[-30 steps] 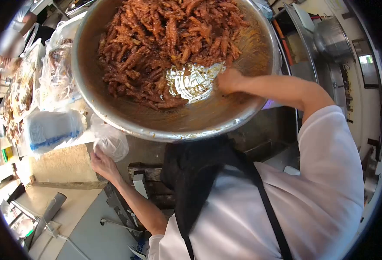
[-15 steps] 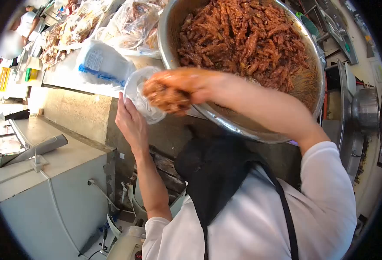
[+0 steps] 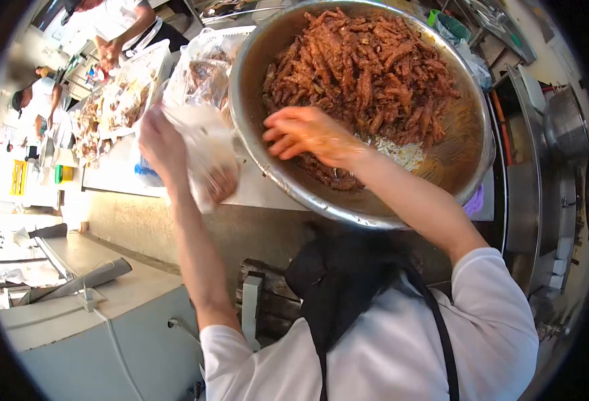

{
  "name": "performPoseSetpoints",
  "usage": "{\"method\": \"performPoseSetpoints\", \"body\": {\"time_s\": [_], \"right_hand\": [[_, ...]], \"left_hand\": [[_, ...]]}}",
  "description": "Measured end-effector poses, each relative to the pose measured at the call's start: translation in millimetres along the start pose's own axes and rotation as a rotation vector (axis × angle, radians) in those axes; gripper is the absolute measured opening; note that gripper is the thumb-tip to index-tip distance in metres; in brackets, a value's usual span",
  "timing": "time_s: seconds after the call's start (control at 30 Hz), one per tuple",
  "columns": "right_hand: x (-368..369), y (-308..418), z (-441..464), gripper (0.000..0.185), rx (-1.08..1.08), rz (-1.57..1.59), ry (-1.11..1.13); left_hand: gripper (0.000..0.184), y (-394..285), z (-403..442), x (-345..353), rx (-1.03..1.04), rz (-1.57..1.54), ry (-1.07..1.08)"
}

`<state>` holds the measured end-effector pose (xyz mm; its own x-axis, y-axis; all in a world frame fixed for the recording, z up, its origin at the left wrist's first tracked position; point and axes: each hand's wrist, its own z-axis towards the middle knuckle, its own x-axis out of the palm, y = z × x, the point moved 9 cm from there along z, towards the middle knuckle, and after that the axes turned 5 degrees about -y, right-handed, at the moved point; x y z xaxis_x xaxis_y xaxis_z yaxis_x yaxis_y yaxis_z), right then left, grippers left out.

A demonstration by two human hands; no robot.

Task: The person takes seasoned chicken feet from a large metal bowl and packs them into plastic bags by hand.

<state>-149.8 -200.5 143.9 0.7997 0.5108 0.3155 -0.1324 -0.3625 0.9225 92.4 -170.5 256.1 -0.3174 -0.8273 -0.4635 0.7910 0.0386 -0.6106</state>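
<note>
My left hand (image 3: 163,144) grips the top of a clear plastic bag (image 3: 208,150), its fingers blurred. Reddish-brown chicken feet show through the plastic at the bag's bottom. Over the left part of the large metal bowl (image 3: 476,175) is my right hand (image 3: 308,136), fingers apart, sauce on them, with nothing in its grasp. A big heap of sauced chicken feet (image 3: 368,70) fills much of the bowl; some bare, shiny metal with sauce streaks shows at its lower right.
Left of the bowl lie a bagged lot of food (image 3: 204,77) and a white crate of pale pieces (image 3: 117,110). Two co-workers stand at the upper left. A metal pot (image 3: 567,123) is at the right, a white cabinet (image 3: 147,341) at the lower left.
My right hand has let go of its handful of chicken feet and moved back over the bowl. The bag now holds chicken feet, and my left hand has raised it up and leftward.
</note>
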Motion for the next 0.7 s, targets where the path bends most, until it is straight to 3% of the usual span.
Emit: {"method": "performPoseSetpoints", "body": {"time_s": [0.07,0.13,0.2,0.27,0.33,0.4,0.43,0.47,0.63,0.7], "right_hand": [[-52.7,8.2,-20.3,0.039,-0.007,-0.065,-0.134],[-113.4,1.4,-38.4,0.041,-0.004,-0.103,-0.284],[-171.6,-8.2,-62.4,0.039,0.014,-0.252,-0.429],[-215.4,-22.1,-84.9,0.029,0.102,-0.456,-0.584],[-248.4,-67.2,-87.3,0.02,0.141,-0.89,-0.428],[-229.8,-87.6,-87.2,0.023,0.117,-1.124,-0.234],[-209.5,-84.7,-88.9,0.025,0.104,-1.187,-0.188],[-191.4,-83.4,-86.0,0.027,0.093,-1.249,-0.137],[-131.7,-110.3,-22.2,0.041,-0.358,-1.599,0.193],[-137.4,-134.7,-31.4,0.042,0.033,-1.592,0.32]], "left_hand": [[0.028,-27.6,59.5,-2.3,0.15,-0.029,-0.124],[0.024,-39.0,100.9,12.5,0.149,-0.357,-0.074],[0.022,-37.6,111.6,47.3,-0.015,-0.613,0.023],[0.021,0.4,99.3,102.3,-0.168,-0.477,0.228],[0.029,77.8,51.3,180.9,-0.123,-0.135,0.499],[0.04,123.1,-7.8,208.4,-0.225,-0.048,0.571],[0.048,141.0,-25.6,218.9,-0.386,-0.243,0.622],[0.048,135.7,-28.8,212.8,-0.414,-0.251,0.583],[0.054,70.8,-22.8,147.2,-0.52,-0.318,0.45],[0.045,28.5,-6.8,97.3,-0.327,-0.46,0.358]]}}
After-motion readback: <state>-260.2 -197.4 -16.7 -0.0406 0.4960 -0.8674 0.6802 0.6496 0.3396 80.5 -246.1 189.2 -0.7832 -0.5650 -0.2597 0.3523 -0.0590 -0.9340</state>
